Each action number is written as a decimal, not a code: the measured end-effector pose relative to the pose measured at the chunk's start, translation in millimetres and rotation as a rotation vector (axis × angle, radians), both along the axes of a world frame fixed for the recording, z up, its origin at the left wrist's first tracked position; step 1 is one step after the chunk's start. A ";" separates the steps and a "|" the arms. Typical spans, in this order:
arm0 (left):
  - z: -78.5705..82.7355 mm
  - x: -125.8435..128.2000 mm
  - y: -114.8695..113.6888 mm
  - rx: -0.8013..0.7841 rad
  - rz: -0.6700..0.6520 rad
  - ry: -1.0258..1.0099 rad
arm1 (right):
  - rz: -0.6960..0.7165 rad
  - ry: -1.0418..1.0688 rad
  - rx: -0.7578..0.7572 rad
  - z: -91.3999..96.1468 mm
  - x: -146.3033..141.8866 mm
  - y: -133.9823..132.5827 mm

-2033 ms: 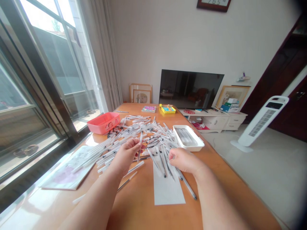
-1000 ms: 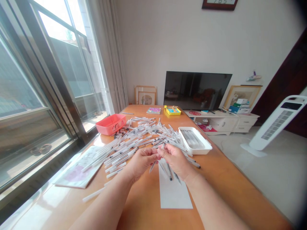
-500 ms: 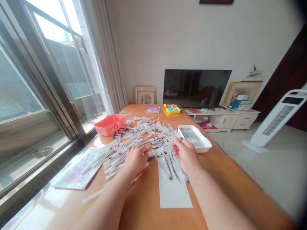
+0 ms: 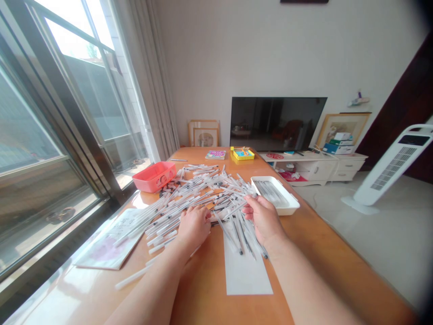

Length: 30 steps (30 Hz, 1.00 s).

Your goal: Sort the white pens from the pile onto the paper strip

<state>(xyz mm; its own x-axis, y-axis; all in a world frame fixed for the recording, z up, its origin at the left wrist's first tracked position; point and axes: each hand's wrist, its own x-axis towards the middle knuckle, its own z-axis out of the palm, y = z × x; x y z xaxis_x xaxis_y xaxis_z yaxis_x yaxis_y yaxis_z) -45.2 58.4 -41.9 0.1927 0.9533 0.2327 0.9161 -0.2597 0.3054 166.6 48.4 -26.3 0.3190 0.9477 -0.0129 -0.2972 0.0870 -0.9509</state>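
My right hand point(image 4: 265, 219) pinches a translucent pen point(image 4: 237, 208) with a dark end, thumb against fingers, beside the white tray point(image 4: 290, 205). Similar slim pens or refills point(image 4: 269, 189) lie lengthwise inside that tray. At the near edge of a large pile of clear and white pen parts point(image 4: 199, 183), my left hand point(image 4: 194, 223) is curled with its fingers together. Whatever it may grip is hidden behind the fingers. Below my right hand, several pens with dark refills point(image 4: 241, 237) lie across a white paper sheet point(image 4: 248, 280).
A red plastic basket point(image 4: 154, 183) stands left of the pile. A booklet point(image 4: 108, 241) lies at the left edge, partly under pens. Farther back are a pink book point(image 4: 215, 155) and a yellow box point(image 4: 242, 155). A tower fan point(image 4: 389, 174) stands on the floor at right.
My left hand has shifted slightly to the right, and the dark stick seen by its wrist is now mostly covered. My right hand keeps the pen in nearly the same place.
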 end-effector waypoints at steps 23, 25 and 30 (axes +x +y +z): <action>7.0 -6.9 0.2 0.074 0.087 -0.004 | -0.026 0.012 0.013 -0.6 0.8 0.8; 9.2 -7.1 0.2 0.096 0.062 -0.178 | -0.028 0.027 0.015 1.1 0.6 0.0; 18.1 2.8 -10.8 -0.292 -0.139 -1.015 | 0.002 0.095 0.084 10.2 -2.3 -6.5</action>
<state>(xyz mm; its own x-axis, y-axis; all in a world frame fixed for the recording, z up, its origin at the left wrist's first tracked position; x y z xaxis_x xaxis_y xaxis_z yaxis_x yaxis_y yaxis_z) -42.3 47.7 -23.8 0.1479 0.9827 0.1115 0.1658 -0.1358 0.9768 164.3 41.9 -16.1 0.3186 0.9472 0.0362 -0.3861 0.1645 -0.9077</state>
